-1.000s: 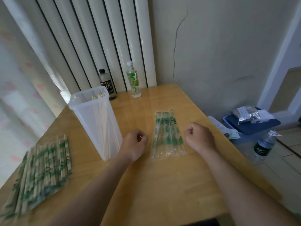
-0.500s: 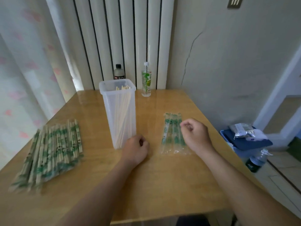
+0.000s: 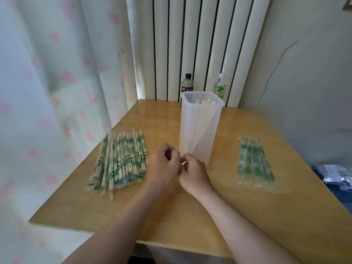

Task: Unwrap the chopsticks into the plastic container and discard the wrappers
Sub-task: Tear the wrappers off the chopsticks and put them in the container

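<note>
Head view, left to right. A curtain (image 3: 47, 92) hangs at far left. The pile of wrapped chopsticks (image 3: 120, 161) lies on the table (image 3: 190, 216), with the left hand (image 3: 163, 166) just beside its near right edge. The right hand (image 3: 193, 174) meets it fingertip to fingertip. Both have curled fingers, and no chopstick or wrapper shows in either. The plastic container (image 3: 200, 130) stands just behind them, bare sticks (image 3: 204, 101) inside. Two bottles (image 3: 187, 84) stand behind it. Emptied wrappers (image 3: 253, 162) lie well apart at right, not yet discarded.

The step is judged to fall between pairs. The next move calls for pinching a single wrapped pair from the pile. Only the container stands near, and a careless sweep could tip it.
</note>
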